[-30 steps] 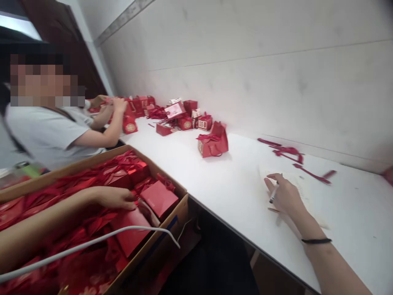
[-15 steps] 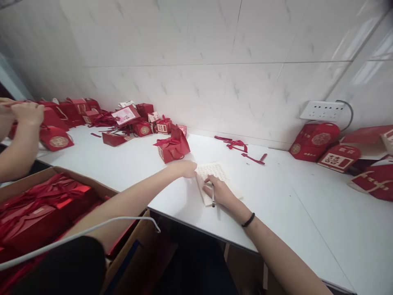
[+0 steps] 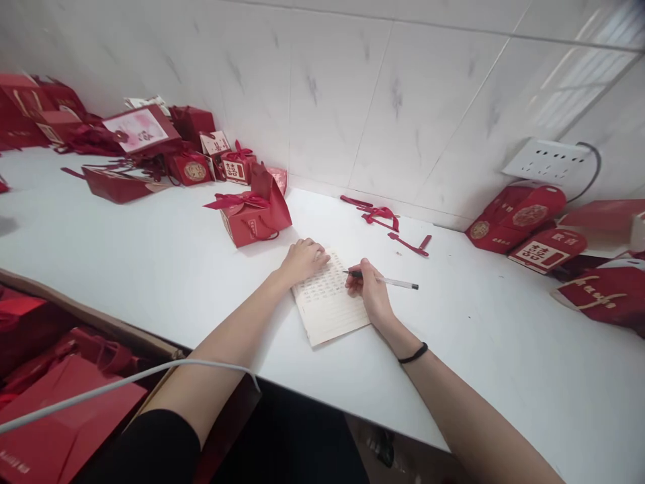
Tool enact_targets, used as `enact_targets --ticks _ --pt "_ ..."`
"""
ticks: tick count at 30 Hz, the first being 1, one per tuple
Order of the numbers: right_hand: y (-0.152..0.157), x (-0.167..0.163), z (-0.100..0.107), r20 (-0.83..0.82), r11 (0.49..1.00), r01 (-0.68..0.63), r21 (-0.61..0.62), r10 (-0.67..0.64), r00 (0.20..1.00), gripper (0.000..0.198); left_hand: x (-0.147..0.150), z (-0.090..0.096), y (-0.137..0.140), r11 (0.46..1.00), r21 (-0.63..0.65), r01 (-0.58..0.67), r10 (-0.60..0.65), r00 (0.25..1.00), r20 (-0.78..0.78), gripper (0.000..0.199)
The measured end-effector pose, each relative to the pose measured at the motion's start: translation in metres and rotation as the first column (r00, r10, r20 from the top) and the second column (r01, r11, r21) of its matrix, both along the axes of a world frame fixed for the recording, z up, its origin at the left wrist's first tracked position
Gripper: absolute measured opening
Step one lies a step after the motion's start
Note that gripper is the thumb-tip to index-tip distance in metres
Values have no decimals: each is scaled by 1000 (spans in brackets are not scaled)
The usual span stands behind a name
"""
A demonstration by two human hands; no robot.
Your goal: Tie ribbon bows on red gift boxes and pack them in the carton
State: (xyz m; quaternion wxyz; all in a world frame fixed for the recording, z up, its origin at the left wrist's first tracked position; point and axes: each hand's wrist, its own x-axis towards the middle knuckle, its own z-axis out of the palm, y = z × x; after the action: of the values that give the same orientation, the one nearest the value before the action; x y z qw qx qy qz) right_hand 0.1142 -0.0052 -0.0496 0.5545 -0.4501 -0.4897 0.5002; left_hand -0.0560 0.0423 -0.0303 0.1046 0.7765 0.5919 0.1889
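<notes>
A lined notebook (image 3: pixel 332 312) with rows of handwriting lies at an angle on the white table. My left hand (image 3: pixel 304 261) rests on its upper left edge, fingers laid out over the page and holding nothing. Between the fingers of my right hand (image 3: pixel 370 289) is a pen (image 3: pixel 398 283) with a clear barrel and dark grip, its tip pointing left above the written lines. My right hand is at the notebook's right side. Just beyond my left hand stands a red gift box (image 3: pixel 252 218) with a ribbon bow and a cord handle.
Red ribbon pieces (image 3: pixel 380 218) lie near the wall. Several red boxes and bags fill the back left; more red boxes (image 3: pixel 547 250) stand at right below a power strip (image 3: pixel 551 161). A carton (image 3: pixel 101 316) of red boxes and a white cable (image 3: pixel 166 366) are at lower left.
The pen has swung from pointing down to lying nearly level in my right hand. My left hand has spread onto the page. The view has shifted, and the other person's arms are out of sight.
</notes>
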Motion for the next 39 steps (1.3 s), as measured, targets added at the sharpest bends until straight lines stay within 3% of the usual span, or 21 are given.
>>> enact_targets --ticks 4,7,12,21,39 --pt "-3 9 5 -55 990 -125 -61 121 991 45 -1 -3 2 1000 -23 12 -12 1000 15 34" --pt "0 21 9 -50 990 -78 -114 73 996 39 1 -5 3 999 -46 5 -4 1000 25 35" --pt "4 26 12 185 997 61 -57 -49 981 37 2 -4 4 998 -57 -5 7 999 35 36" --pt "2 23 9 535 999 22 25 -32 844 36 5 -2 2 996 -74 -45 48 998 45 33" --pt "0 20 12 515 999 35 -32 -14 857 31 4 -7 5 997 -57 -61 65 995 80 33"
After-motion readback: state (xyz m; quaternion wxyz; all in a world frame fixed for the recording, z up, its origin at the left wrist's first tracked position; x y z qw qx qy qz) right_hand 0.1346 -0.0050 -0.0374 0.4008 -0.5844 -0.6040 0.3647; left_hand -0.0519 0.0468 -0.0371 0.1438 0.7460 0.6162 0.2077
